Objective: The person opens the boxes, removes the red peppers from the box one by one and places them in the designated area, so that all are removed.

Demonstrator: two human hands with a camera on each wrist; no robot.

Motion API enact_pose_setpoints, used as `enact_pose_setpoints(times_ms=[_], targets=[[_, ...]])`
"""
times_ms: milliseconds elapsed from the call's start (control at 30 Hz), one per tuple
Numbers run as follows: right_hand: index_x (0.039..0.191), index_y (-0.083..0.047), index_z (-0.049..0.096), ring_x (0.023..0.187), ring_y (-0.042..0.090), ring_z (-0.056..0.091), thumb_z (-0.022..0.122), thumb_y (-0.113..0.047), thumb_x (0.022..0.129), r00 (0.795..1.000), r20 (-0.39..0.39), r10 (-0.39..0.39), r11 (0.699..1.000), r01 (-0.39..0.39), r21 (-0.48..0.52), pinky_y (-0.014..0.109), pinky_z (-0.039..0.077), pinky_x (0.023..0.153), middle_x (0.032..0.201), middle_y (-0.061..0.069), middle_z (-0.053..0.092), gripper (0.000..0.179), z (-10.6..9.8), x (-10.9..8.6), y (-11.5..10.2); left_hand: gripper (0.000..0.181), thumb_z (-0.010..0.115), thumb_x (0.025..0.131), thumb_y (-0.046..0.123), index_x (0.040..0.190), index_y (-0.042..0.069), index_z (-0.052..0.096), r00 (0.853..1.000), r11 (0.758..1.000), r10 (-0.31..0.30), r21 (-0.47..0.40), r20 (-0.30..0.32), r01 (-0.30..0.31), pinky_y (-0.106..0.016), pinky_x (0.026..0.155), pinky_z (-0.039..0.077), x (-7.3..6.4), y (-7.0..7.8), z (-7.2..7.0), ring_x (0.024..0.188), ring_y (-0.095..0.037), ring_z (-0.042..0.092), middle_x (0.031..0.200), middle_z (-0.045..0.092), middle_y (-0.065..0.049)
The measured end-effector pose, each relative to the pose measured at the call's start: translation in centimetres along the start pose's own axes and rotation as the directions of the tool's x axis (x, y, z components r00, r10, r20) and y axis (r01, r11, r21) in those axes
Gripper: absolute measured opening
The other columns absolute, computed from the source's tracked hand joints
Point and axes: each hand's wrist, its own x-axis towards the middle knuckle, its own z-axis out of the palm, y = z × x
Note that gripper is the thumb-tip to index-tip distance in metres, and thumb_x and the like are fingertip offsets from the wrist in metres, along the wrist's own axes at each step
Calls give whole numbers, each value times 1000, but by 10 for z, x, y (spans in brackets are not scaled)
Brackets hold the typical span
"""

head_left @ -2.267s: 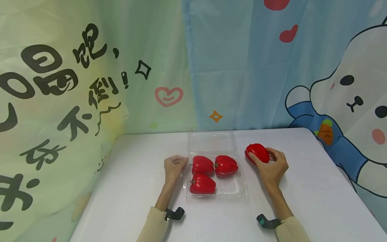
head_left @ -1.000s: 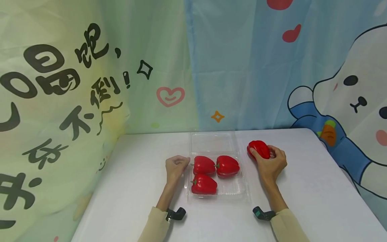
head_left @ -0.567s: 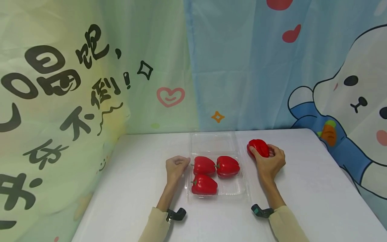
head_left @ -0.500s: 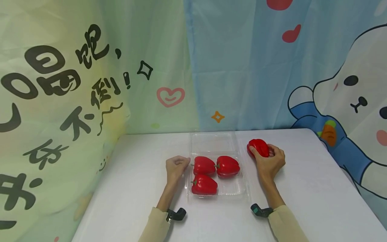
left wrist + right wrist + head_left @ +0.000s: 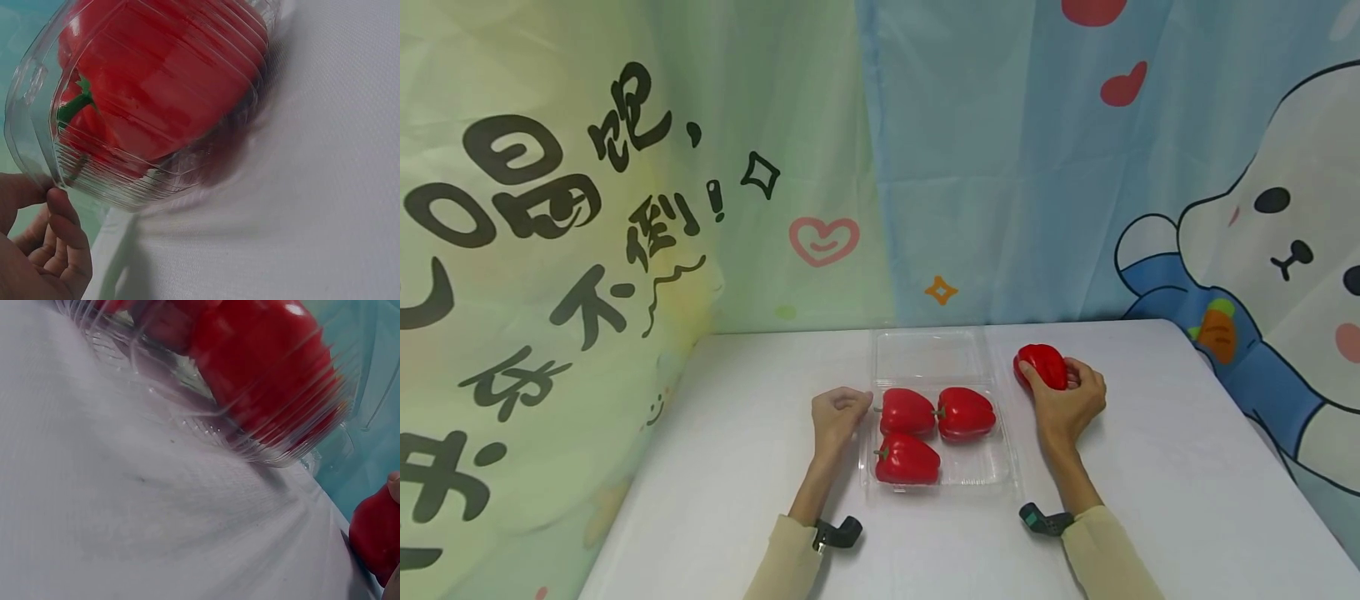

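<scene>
A clear plastic clamshell box (image 5: 973,467) lies with its lid folded back on the white table. Inside it are three red bell peppers: one at back left (image 5: 907,412), one at back right (image 5: 966,414) and one at front left (image 5: 907,458). My left hand (image 5: 837,419) pinches the box's left rim between thumb and forefinger, as the left wrist view shows up close. Right of the box, my right hand (image 5: 1070,402) grips another red bell pepper (image 5: 1043,367), thumb on its near side. That pepper shows only partly at the right wrist view's edge.
The lid (image 5: 927,354) of the box reaches toward the back edge of the white table (image 5: 730,467). Behind the table hangs a printed cloth backdrop (image 5: 985,167). A dark camera is strapped to each wrist.
My right hand has shifted slightly away from me with the gripped pepper, which has turned a little. The left hand keeps its hold on the box rim, and the three peppers inside stay put.
</scene>
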Motion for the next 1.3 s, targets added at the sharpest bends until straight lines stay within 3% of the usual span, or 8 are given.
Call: enact_pose_setpoints(times_ms=[500,1300], targets=[[149,-4,58,138,31,51,90,-37,90,998,62,16,1000,-14,-23,61,53,114,149,19,60,73,-6,1,-3,20,79,96,17,86,-1,79,1000,1000,-2,-1,-12,2,-23,62,54,-2,1,0,67,-16,68,77,78,-20],[152,-5,55,141,32,50,90,-35,90,994,100,48,998,-44,-49,61,53,116,153,19,57,77,-10,3,-5,20,80,96,16,86,-2,79,1000,1000,-4,-12,-7,4,-22,61,52,-1,1,1,66,-16,67,77,77,-21]])
